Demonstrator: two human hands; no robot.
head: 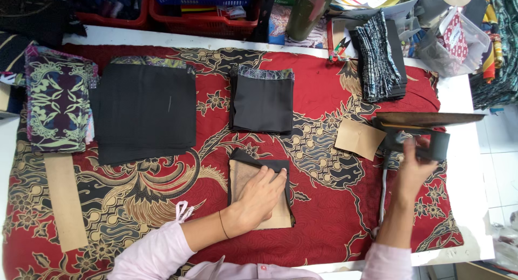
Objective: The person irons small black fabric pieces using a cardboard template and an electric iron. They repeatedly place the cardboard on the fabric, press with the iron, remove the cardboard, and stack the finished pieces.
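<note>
While the left hand (259,196) lies flat and open on a small black cloth piece (261,166) folded over a tan card template (272,218), low in the middle of the frame, the right hand (414,169) is wrapped around the handle of a flat iron (426,130) at the right, fingers curled shut on it. The iron sits tilted, its dark soleplate showing edge-on, just beside a loose tan card square (360,138).

My judgement of the risks: the fold could spring open if the palm lifts before the iron arrives, since only hand pressure pins it; the fingertips lie close to the folded edge, so a hot plate brought in carelessly could catch them; and the iron's cord (383,196), trailing down the red patterned cloth (324,96), could drag the card square.

The black piece looks thin and matte, its top edge turned down over the card, corners a little uneven. Finished black stacks (145,112) lie in the upper left and centre.
</note>
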